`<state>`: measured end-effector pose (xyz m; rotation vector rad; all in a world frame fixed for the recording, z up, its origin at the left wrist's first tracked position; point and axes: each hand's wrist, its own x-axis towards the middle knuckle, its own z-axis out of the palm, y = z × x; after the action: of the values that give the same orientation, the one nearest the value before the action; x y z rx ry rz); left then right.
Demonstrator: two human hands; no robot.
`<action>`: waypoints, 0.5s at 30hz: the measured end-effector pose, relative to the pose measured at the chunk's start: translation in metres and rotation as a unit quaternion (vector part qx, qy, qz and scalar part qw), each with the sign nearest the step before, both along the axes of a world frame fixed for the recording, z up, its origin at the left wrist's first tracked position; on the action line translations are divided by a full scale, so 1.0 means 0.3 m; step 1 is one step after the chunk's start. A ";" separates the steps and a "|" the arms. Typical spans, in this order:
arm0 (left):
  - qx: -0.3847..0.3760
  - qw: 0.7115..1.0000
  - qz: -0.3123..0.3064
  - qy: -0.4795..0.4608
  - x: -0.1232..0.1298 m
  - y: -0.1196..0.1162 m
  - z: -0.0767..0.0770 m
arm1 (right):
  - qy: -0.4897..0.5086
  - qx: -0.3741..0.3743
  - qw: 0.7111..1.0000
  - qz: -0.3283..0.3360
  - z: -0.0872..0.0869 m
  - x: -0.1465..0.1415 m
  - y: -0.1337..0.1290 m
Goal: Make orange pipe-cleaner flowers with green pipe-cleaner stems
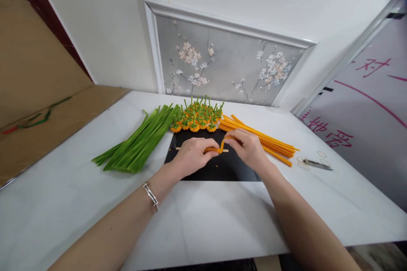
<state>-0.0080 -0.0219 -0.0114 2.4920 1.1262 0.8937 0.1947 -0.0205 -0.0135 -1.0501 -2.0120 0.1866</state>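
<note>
A thin wooden stick (226, 150) lies across my left hand (194, 153), whose fingers are closed on it. Part of an orange pipe cleaner (222, 145) is coiled around the stick beside my left fingertips. From the coil it bends upward to my right hand (246, 146), where thumb and fingers pinch its free part. Both hands are above a black mat (211, 172). Just beyond them stand several small orange pumpkin shapes (194, 127) with green stems pointing up.
Green pipe cleaners (140, 144) lie in a bundle to the left, orange ones (270, 137) to the right. Scissors (318, 164) rest near thin loops at far right. A cardboard box (41, 67) is at left, a whiteboard (365, 106) at right, and a wall panel (222, 59) behind.
</note>
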 end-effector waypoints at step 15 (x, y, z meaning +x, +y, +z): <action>0.017 0.998 -0.002 -0.053 -0.003 0.008 0.000 | -0.135 -0.051 0.986 0.081 -0.055 -0.004 0.011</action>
<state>-0.0089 -0.0195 -0.0114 2.4406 1.0798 1.0377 0.1935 -0.0171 -0.0301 -1.0175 -2.3574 0.2465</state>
